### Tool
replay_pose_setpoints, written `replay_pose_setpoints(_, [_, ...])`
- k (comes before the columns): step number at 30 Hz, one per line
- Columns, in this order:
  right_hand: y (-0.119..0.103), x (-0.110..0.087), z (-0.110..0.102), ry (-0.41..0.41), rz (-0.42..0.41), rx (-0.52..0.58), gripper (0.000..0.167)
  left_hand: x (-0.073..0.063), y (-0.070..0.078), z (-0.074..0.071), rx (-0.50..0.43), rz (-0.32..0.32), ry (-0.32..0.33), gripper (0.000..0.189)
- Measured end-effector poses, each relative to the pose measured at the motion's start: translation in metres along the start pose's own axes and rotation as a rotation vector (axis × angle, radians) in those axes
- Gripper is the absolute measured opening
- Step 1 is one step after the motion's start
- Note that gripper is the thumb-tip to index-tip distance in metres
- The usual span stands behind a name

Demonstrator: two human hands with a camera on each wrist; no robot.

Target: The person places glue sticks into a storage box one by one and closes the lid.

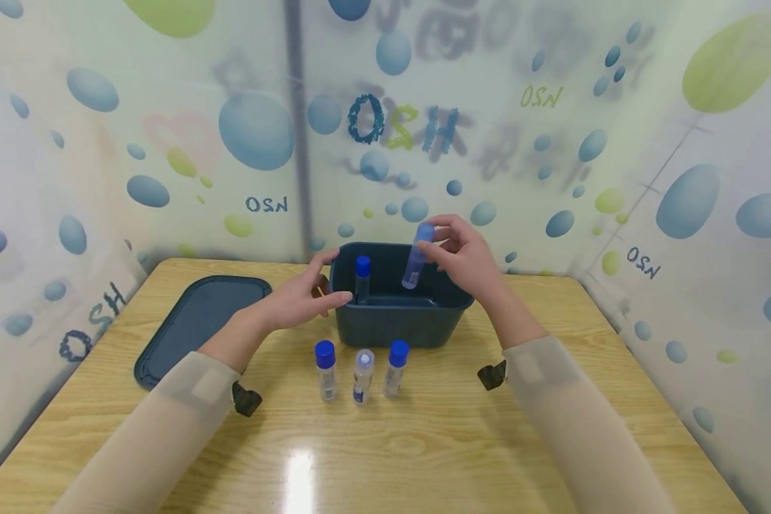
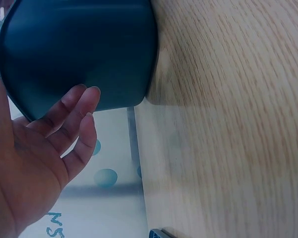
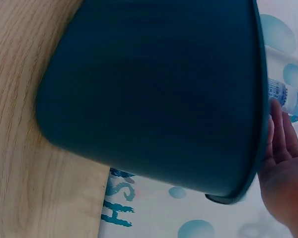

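Note:
My right hand [image 1: 459, 253] pinches a small clear bottle [image 1: 414, 265] with a pale blue cap, tilted over the right half of a dark blue-green bin [image 1: 398, 328]. In the right wrist view, a printed label shows on this bottle [image 3: 278, 89] beyond the bin's rim. A blue-capped bottle [image 1: 363, 280] stands inside the bin at the left. My left hand [image 1: 302, 293] rests on the bin's left end, index finger and thumb spread along the rim. In the left wrist view, its other fingers [image 2: 72, 124] lie loosely bent against the outer wall.
In front of the bin stand three small bottles: a blue-capped one [image 1: 325, 370] at left, a clear-capped one [image 1: 363, 378] in the middle, another blue-capped one [image 1: 395, 370] at right. A dark lid [image 1: 199, 321] lies on the wooden table [image 1: 456, 442] at left. Patterned curtains surround the table.

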State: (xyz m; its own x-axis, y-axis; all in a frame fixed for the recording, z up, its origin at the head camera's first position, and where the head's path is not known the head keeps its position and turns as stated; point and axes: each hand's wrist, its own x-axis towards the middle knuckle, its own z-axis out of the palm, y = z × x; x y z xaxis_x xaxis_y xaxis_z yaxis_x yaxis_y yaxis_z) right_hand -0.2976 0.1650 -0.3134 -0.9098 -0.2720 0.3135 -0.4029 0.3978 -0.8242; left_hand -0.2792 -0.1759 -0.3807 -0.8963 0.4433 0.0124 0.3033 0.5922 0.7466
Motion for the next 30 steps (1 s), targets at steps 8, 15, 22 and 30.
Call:
replay_pose_setpoints(8, [0.009,0.017,0.013,-0.061,0.051,-0.018,0.045,0.001,0.001,-0.001,-0.012,-0.001,-0.006,0.099])
replay_pose_setpoints(15, [0.012,0.029,0.023,-0.123,0.080,-0.041,0.046,0.001,0.001,0.000,-0.017,0.001,-0.006,0.099])
replay_pose_setpoints(22, [0.016,0.036,0.034,-0.137,0.120,-0.060,0.041,0.002,-0.002,0.001,-0.014,0.003,-0.002,0.099])
replay_pose_setpoints(30, [0.021,0.036,0.043,-0.160,0.156,-0.081,0.035,0.001,-0.002,0.001,-0.005,0.007,0.000,0.098])
